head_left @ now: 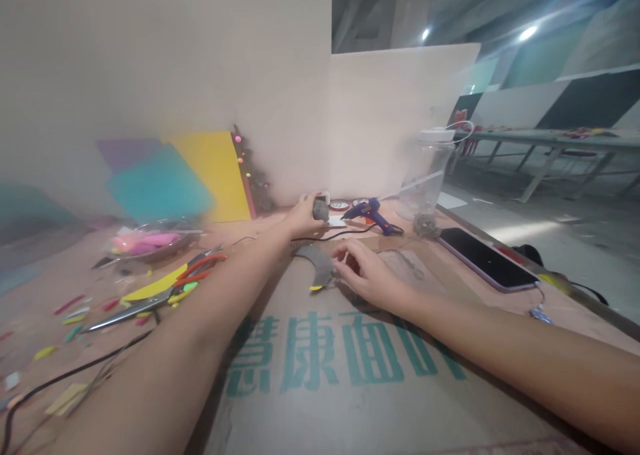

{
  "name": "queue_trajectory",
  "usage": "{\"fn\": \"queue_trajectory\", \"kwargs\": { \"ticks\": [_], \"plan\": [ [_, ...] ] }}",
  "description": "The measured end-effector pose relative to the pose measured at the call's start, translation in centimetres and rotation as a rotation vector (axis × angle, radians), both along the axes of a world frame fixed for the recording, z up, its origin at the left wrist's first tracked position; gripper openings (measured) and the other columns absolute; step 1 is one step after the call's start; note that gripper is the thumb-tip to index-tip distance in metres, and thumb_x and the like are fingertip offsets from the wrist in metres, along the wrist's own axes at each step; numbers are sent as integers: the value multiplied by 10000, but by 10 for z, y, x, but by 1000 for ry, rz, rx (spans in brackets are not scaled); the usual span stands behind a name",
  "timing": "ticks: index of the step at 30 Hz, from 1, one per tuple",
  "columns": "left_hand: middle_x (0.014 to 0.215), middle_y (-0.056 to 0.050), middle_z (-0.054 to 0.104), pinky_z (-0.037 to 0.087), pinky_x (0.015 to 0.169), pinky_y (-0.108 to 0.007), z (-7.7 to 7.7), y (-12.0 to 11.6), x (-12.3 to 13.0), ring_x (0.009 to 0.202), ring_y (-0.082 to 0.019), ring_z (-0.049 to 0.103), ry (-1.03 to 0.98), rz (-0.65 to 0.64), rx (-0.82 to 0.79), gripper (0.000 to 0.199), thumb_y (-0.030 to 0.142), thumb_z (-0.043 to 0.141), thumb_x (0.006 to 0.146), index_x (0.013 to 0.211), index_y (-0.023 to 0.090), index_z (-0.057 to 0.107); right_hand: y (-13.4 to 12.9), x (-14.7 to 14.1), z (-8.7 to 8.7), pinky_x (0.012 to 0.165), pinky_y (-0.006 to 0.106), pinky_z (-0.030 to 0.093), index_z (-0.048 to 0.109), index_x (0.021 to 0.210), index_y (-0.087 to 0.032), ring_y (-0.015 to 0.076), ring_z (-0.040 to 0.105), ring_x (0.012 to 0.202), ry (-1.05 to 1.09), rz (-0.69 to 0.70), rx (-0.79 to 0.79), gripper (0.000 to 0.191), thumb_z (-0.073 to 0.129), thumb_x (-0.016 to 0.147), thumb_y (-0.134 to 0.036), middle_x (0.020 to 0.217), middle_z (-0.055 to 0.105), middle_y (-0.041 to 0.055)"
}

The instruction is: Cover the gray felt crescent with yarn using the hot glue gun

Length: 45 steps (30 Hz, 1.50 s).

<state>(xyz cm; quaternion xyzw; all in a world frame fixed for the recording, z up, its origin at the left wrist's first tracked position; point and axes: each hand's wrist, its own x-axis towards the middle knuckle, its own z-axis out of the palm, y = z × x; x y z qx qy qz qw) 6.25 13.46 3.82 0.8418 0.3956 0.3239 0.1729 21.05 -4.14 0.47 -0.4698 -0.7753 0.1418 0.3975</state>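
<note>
My left hand (303, 216) reaches to the back of the table, fingers closed round a small dark grey object (321, 208) with a white edge; its kind is not clear. Nearer to me, a grey crescent-shaped piece (316, 263) with a yellow tip is over the cardboard sheet (320, 415). My right hand (367, 273) has curled fingers, thumb and fingertip pinched at that crescent's right edge. A blue glue gun (371, 215) lies just behind my right hand, its black cable running left past my left wrist.
To the left lie scissors (150, 306) with orange handles, coloured scraps and a clear dish (175, 231) of pink material. Colored sheets (210, 168) lean on the back board. On the right are a phone (487, 258), a clear jug (425, 175) and a twine ball (425, 225).
</note>
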Motion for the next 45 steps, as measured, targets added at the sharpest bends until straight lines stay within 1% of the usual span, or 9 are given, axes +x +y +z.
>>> {"fn": "queue_trajectory", "kwargs": {
  "ticks": [4, 8, 13, 18, 24, 30, 34, 39, 45],
  "plan": [
    [1241, -171, 565, 485, 934, -370, 30, -21, -13, 1104, -236, 579, -171, 50, -47, 579, 441, 581, 817, 1269, 109, 436, -2, 0, 2, 658, 284, 445, 550, 1012, -181, 143, 533, 709, 19, -11, 0, 124, 504, 900, -208, 882, 587, 38],
    [981, -84, 673, 522, 619, -296, 47, -74, -33, 754, -179, 634, -524, -231, -571, 487, 587, 452, 857, 1091, 178, 575, -4, -1, 6, 684, 310, 502, 481, 1234, -188, 140, 568, 732, 158, -2, -6, 367, 561, 887, -276, 1089, 586, 85],
    [819, -52, 685, 481, 533, -270, 35, -141, -50, 544, -127, 561, -576, -325, -880, 468, 634, 495, 845, 1004, 216, 633, -10, -5, 8, 835, 377, 549, 246, 1471, -269, 209, 617, 1026, 351, 136, -31, 795, 685, 815, -360, 1450, 401, 153],
    [773, -78, 686, 454, 505, -262, 13, -160, -46, 548, -138, 570, -577, -340, -1002, 525, 670, 473, 848, 960, 186, 643, -19, -10, 7, 970, 409, 504, 237, 1490, -273, 262, 537, 1235, 288, 239, -27, 863, 727, 785, -351, 1470, 408, 140],
    [720, -75, 670, 499, 581, -331, -5, -152, -56, 582, -181, 604, -296, -353, -827, 692, 771, 269, 846, 888, 188, 641, -23, -12, 7, 1069, 452, 426, 334, 1418, -224, 277, 505, 1270, 135, 210, 93, 730, 687, 782, -281, 1386, 494, 140],
    [1228, -94, 637, 506, 841, -339, 24, -155, -69, 1030, -218, 621, -172, -255, -161, 522, 540, 585, 847, 1259, 220, 554, -21, -11, 6, 1099, 476, 382, 334, 1380, -202, 295, 468, 1293, 114, 135, 146, 717, 654, 738, -211, 1384, 474, 150],
    [1082, -52, 683, 467, 902, -342, 38, -166, -67, 1009, -199, 610, -93, -216, 95, 204, 358, 667, 825, 958, 204, 670, -18, -10, 3, 1093, 496, 379, 317, 1380, -207, 298, 463, 1290, 104, 149, 152, 736, 630, 714, -180, 1386, 463, 143],
    [813, -18, 687, 486, 771, -288, 41, -160, -72, 784, -146, 632, -399, -157, -214, 217, 398, 599, 879, 862, 185, 635, -19, -9, 3, 1067, 490, 412, 321, 1350, -193, 295, 497, 1250, 99, 153, 128, 741, 639, 682, -164, 1341, 483, 157],
    [758, -2, 676, 482, 803, -297, 45, -153, -74, 748, -135, 630, -621, -161, -444, 161, 318, 688, 799, 875, 178, 663, -20, -9, 4, 1025, 468, 456, 315, 1320, -180, 286, 537, 1191, 112, 151, 98, 713, 631, 681, -177, 1272, 516, 158]
  ]
}}
